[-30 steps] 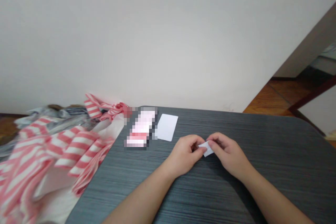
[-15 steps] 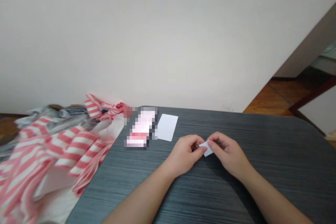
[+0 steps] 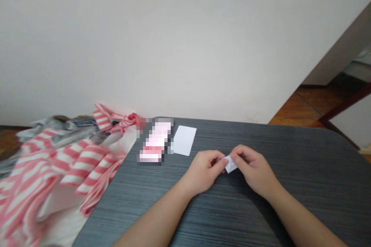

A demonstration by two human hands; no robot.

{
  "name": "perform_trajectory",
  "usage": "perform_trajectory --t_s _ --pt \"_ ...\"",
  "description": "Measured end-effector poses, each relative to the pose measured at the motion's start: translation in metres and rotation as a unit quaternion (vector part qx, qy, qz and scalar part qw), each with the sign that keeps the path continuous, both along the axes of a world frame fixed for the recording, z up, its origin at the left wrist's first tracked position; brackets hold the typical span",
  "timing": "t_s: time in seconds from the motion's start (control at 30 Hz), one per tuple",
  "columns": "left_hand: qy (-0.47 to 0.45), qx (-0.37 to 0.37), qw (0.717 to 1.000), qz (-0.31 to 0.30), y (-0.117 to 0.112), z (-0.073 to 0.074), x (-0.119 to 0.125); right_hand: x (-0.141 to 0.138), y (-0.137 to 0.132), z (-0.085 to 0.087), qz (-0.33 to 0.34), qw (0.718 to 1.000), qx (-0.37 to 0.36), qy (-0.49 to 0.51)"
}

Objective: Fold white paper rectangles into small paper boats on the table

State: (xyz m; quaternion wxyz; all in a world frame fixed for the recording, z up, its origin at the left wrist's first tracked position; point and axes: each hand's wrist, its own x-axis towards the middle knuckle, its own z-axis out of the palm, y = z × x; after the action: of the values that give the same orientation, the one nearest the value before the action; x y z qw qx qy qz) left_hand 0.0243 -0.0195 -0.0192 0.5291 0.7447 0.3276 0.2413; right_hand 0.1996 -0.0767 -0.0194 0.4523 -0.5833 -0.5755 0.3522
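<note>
Between my hands is a small folded piece of white paper point(image 3: 231, 165), held just above the dark wood-grained table point(image 3: 214, 216). My left hand point(image 3: 205, 169) pinches its left side between thumb and fingers. On the opposite side, my right hand point(image 3: 255, 168) grips the paper with the thumb on top and fingers curled behind. Part of the paper is hidden by the fingertips. A flat stack or sheet of white paper point(image 3: 184, 140) lies on the table beyond my left hand.
Left of the white sheet lies a blurred-out, phone-like rectangle point(image 3: 156, 141) with a bright face. Red-and-white striped cloth point(image 3: 84, 162) is heaped beyond the table's left edge. A pale wall point(image 3: 185, 46) rises behind the table, and wooden floor point(image 3: 295, 108) shows at the right.
The folded paper has turned slightly and shifted a little to the right in my fingers. My left fingertips have moved slightly; the things on the table stay put.
</note>
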Motion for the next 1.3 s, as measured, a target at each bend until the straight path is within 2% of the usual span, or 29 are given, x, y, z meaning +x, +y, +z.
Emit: perform_trajectory --t_s 0.17,0.4,0.6,0.77,0.93,1.17,1.3 --pt "-0.04 -0.042 0.998 0.032 0.0 -0.0024 0.0009 0.0004 -0.001 -0.004 0.003 0.998 -0.061 0.034" --pt "-0.092 -0.067 0.992 0.046 0.0011 -0.0062 0.0022 0.0004 -0.0021 -0.0095 0.044 0.992 -0.115 0.019" --pt "-0.079 -0.058 0.995 0.031 0.0016 -0.0066 0.0018 0.0015 -0.002 -0.0092 0.045 0.992 -0.116 0.006" --pt "-0.057 -0.035 0.997 0.048 0.0023 -0.0088 0.0015 -0.001 -0.0028 -0.0069 0.04 0.992 -0.119 0.025" --pt "-0.078 -0.056 0.995 0.038 0.003 -0.0065 0.001 -0.0038 -0.0031 -0.0044 0.05 0.987 -0.148 0.05" --pt "-0.062 -0.014 0.997 0.045 0.0026 -0.0031 0.0 -0.0004 -0.0033 -0.0078 0.059 0.987 -0.145 0.036" --pt "-0.072 -0.053 0.995 0.045 0.0022 -0.0055 0.0018 0.0001 -0.0027 -0.0093 0.059 0.989 -0.132 0.026"
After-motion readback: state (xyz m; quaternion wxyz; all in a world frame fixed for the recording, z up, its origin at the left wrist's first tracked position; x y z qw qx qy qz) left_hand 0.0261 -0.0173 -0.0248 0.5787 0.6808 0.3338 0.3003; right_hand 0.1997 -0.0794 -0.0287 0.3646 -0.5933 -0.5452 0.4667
